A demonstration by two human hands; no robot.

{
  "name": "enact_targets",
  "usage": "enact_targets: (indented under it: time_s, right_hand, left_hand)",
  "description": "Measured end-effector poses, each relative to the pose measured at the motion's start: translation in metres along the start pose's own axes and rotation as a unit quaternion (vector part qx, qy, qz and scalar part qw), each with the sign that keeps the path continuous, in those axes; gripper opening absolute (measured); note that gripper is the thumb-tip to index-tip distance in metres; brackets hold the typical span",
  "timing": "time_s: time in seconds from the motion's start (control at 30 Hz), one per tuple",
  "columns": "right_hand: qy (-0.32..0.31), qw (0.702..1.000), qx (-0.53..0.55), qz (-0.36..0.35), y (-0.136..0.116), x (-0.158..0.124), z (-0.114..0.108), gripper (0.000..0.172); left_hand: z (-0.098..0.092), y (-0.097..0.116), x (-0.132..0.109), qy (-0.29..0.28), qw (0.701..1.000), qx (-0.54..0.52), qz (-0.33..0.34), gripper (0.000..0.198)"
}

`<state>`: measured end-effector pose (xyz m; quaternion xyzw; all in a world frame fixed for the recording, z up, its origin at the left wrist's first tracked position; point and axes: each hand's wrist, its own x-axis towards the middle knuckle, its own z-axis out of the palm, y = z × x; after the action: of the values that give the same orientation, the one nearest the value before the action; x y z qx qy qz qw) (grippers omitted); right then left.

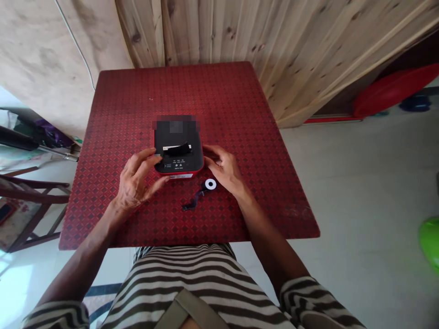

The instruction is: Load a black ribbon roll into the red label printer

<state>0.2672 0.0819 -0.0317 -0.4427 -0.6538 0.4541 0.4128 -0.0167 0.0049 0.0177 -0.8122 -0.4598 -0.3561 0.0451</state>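
Observation:
A small printer, black on top with a red body, sits on the table. A short black strip lies across its top, over a white label. Small white markings and buttons show near its front edge. My left hand is at the printer's left front corner, fingers on the side and thumb along the front. On the right side, my right hand has its fingers against the red wall, their tips partly hidden. A roll of black tape with a white core lies in front of the printer, its loose tail trailing toward me.
A red patterned cloth covers the table, whose far edge is near a wooden plank wall. A dark wooden chair stands to the left. A green object is on the floor at the far right.

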Motion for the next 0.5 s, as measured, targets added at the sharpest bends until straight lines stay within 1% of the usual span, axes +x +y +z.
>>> enact_targets:
  time_s: [0.1,0.23,0.33,0.5]
  right_hand:
    - [-0.019,1.0,-0.017,-0.01,0.0016,0.0009,0.0038,0.028]
    - [-0.027,0.999,-0.025,-0.01,0.0016,-0.0027,0.0038,0.026]
    - [-0.031,0.999,-0.025,-0.011,0.0033,-0.0031,0.0024,0.025]
    - [-0.018,0.999,-0.037,-0.011,0.0048,-0.0019,0.0031,0.024]
  left_hand:
    - [0.0026,-0.0019,-0.0073,0.001,1.0,0.015,0.002,0.059]
    - [0.0055,-0.0024,-0.0098,0.008,1.0,0.009,-0.002,0.066]
    - [0.0071,-0.0013,-0.0101,0.015,1.0,0.003,-0.008,0.068]
    - [0.0086,-0.0006,-0.011,0.023,1.0,0.008,-0.007,0.069]
